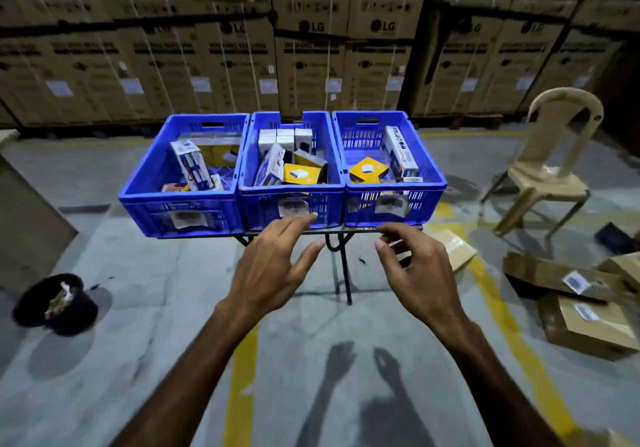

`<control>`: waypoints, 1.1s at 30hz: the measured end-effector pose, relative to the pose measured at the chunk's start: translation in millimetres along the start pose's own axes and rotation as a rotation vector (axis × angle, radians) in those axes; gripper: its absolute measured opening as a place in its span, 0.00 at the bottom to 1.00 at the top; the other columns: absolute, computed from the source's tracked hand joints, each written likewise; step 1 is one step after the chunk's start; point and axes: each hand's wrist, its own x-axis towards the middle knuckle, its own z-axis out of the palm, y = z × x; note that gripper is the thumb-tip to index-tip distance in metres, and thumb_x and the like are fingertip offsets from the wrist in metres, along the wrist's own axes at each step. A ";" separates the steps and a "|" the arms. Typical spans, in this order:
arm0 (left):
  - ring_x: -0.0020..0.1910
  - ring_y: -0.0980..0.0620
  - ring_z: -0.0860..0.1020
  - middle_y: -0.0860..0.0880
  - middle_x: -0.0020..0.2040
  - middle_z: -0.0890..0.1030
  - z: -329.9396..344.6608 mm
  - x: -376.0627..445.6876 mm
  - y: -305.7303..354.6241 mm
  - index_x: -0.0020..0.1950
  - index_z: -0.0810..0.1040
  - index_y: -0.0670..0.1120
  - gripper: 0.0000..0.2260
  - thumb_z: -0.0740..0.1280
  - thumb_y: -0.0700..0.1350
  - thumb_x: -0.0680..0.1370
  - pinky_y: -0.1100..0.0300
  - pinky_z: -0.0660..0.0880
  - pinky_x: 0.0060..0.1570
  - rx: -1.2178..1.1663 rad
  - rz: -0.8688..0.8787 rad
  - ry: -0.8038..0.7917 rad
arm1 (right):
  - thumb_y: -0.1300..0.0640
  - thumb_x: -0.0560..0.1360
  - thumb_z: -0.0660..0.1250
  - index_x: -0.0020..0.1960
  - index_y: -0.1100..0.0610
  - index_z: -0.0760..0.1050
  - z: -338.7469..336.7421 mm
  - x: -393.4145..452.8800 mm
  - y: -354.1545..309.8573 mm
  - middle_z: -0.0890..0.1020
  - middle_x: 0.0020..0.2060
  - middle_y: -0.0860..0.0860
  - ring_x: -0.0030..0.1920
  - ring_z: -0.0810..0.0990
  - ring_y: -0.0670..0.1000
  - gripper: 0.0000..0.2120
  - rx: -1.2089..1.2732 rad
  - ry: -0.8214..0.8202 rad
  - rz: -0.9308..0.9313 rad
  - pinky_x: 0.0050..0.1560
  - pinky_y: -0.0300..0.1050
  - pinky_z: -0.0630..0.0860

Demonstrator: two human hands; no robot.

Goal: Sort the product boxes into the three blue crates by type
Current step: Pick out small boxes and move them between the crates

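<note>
While both arms reach forward, the left hand (273, 266) hovers just in front of the middle crate (292, 201), fingers straight and spread, its grip open and holding nothing; one fingertip is up against the crate's front wall by the barcode label (293, 207), though I can't tell if it touches. The right hand (412, 266) sits to the right of the left hand, below the front of the right crate (394, 201), fingers loosely curled, grip empty too.

All three blue crates stand side by side, touching, on a small tabletop (360, 228). In the middle crate: white boxes (284, 139) upright along the back wall, a yellow box (300, 174) near the front, a blue-and-white box (272, 166) leaning left of it. The left crate (180, 204), left of the middle one, holds a tilted white box (192, 166) and yellow ones behind. The right crate holds a yellow box (367, 169) and a long white box (398, 154) leaning on its right wall.

Well right of the middle crate, a plastic chair (550, 166); behind, stacked cartons (311, 48).
</note>
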 end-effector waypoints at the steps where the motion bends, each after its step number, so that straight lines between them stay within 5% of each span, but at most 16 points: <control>1: 0.60 0.51 0.79 0.52 0.63 0.81 7.0 -0.5 5.2 0.74 0.74 0.50 0.21 0.63 0.58 0.84 0.52 0.78 0.58 -0.026 -0.018 -0.001 | 0.58 0.79 0.71 0.58 0.49 0.81 -3.2 -1.6 5.3 0.82 0.45 0.40 0.42 0.83 0.45 0.09 0.017 0.003 0.011 0.38 0.44 0.81; 9: 0.57 0.55 0.78 0.55 0.60 0.81 50.7 2.2 42.3 0.73 0.74 0.53 0.20 0.63 0.59 0.84 0.55 0.77 0.55 -0.056 -0.127 -0.041 | 0.58 0.79 0.71 0.58 0.51 0.81 -24.7 -10.9 60.6 0.83 0.45 0.44 0.43 0.82 0.44 0.08 0.045 0.002 0.142 0.37 0.34 0.77; 19: 0.59 0.54 0.78 0.55 0.62 0.81 107.9 53.4 36.2 0.73 0.75 0.54 0.19 0.64 0.58 0.84 0.54 0.78 0.56 -0.107 -0.099 -0.161 | 0.56 0.80 0.70 0.58 0.50 0.81 -30.0 6.6 131.7 0.84 0.46 0.43 0.44 0.83 0.42 0.08 0.011 0.062 0.270 0.39 0.48 0.82; 33: 0.58 0.51 0.79 0.52 0.61 0.82 187.4 239.9 -69.2 0.72 0.76 0.51 0.21 0.65 0.58 0.82 0.48 0.77 0.60 -0.283 -0.107 -0.248 | 0.55 0.78 0.70 0.55 0.50 0.81 27.5 178.6 205.8 0.84 0.43 0.43 0.42 0.83 0.46 0.06 -0.110 0.077 0.398 0.43 0.54 0.82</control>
